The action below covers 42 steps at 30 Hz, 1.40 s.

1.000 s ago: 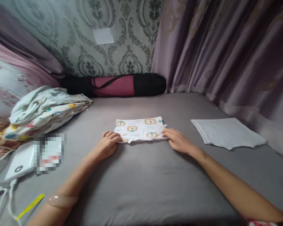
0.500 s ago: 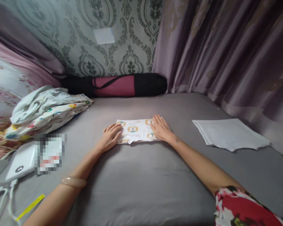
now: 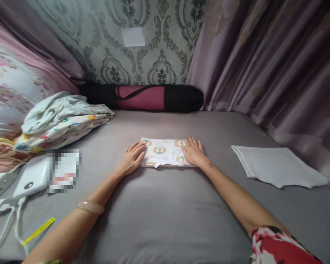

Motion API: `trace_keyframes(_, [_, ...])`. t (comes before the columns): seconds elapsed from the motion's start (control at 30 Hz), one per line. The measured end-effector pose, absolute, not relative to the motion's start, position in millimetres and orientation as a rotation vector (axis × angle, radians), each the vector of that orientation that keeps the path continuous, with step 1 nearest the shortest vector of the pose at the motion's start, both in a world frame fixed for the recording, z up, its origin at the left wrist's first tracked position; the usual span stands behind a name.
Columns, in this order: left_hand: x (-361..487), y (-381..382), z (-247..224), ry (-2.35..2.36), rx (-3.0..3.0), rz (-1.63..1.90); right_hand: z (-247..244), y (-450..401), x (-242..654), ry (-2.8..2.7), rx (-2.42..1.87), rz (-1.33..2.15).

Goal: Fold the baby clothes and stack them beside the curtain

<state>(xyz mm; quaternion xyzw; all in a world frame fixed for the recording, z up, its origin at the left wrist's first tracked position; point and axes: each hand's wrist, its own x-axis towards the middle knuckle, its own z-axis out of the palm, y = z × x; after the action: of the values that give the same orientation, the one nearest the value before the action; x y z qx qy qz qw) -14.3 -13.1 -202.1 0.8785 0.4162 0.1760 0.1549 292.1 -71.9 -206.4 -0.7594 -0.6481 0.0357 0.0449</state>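
A small white piece of clothing (image 3: 165,152) with a yellow cartoon print lies folded into a flat rectangle on the grey bed sheet (image 3: 154,212). At its left end rests my left hand (image 3: 132,157), open, fingers stretched over the edge of the cloth. My right hand (image 3: 194,151) lies flat and open on the right end. Neither hand grips the fabric. Which garment it is, I cannot tell from the fold.
On the right lies a folded light grey cloth (image 3: 277,165). A heap of clothes (image 3: 63,117) sits at the left, with a white power bank (image 3: 33,176), power strip (image 3: 2,183) and cables before it. A black and maroon bag (image 3: 143,98) lies along the wall.
The view has shifted slightly, so most things appear a little further right. Both hands stay flat on the ends of the folded clothing, with no clear movement against it.
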Motion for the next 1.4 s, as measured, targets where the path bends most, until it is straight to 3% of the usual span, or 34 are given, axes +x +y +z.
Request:
trace_keyframes(0.23, [-16,-11,-206,1.197,2.509,0.506,-206,-62,245,-2.109,-2.079,0.134])
trace_keyframes(0.4, [-18,-11,-207,1.166,2.536,0.511,-193,-68,234,-2.127,-2.135,0.259])
trace_keyframes(1.4, [-22,-2,-221,1.187,2.504,0.828,-210,-38,162,-2.073,-2.005,0.272])
